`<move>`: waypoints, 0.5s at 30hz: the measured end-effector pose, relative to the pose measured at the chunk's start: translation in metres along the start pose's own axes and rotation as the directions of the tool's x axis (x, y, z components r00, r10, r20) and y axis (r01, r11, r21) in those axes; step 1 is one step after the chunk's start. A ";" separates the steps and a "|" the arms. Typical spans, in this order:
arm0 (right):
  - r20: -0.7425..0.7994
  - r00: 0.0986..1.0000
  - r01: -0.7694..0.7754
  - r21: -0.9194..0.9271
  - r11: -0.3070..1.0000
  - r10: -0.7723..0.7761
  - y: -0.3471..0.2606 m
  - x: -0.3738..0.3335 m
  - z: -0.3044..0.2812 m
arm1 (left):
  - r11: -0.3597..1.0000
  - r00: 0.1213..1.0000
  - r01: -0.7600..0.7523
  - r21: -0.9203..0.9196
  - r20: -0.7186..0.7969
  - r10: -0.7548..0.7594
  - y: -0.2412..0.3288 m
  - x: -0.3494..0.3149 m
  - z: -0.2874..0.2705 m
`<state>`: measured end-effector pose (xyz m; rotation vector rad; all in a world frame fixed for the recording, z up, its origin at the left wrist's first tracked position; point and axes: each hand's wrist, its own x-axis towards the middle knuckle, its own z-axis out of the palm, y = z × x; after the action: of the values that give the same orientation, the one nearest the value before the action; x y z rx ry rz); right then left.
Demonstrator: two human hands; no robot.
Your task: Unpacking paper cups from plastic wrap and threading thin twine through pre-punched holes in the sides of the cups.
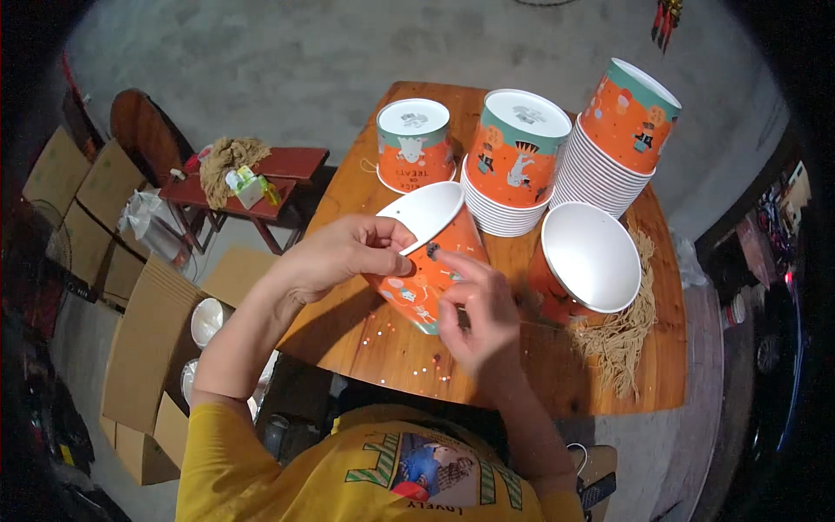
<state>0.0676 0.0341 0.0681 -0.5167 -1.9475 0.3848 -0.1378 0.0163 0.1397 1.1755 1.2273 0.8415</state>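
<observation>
An orange paper bucket (409, 296) with a white inside and printed figures is tilted in front of me, its mouth toward the upper left. My left hand (352, 254) grips its rim, fingers inside and thumb outside. With the index finger stretched out, my right hand (480, 315) touches the bucket's side next to a small dark spot near the rim. Its thumb stands apart from that finger, and I see nothing held between them. Another orange bucket (591, 257), mouth up and leaning, is to the right of my right hand.
Upside-down buckets stand along the wooden table's (348, 335) far side: a single one (415, 143), a stack (515, 165) and a taller stack (613, 143). Tan cords (622, 344) lie at the right. Small bits dot the near edge. Cardboard boxes (148, 348) and a red bench (291, 163) are left.
</observation>
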 end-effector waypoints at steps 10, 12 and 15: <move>-0.028 0.991 0.131 -0.113 0.985 -0.135 0.002 0.003 -0.002 | 0.999 0.998 -0.032 0.039 0.049 0.030 -0.001 0.008 0.008; -0.038 0.991 0.128 -0.041 0.991 -0.129 -0.005 0.010 -0.002 | 0.998 0.998 -0.042 0.038 0.050 0.040 -0.001 0.005 0.010; 0.040 0.993 0.118 -0.081 0.990 -0.115 0.000 0.002 -0.004 | 0.999 0.997 -0.044 0.031 0.065 0.042 0.003 0.004 0.014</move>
<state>0.0709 0.0351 0.0714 -0.4496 -2.0243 0.2402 -0.1235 0.0177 0.1404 1.2497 1.1706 0.8123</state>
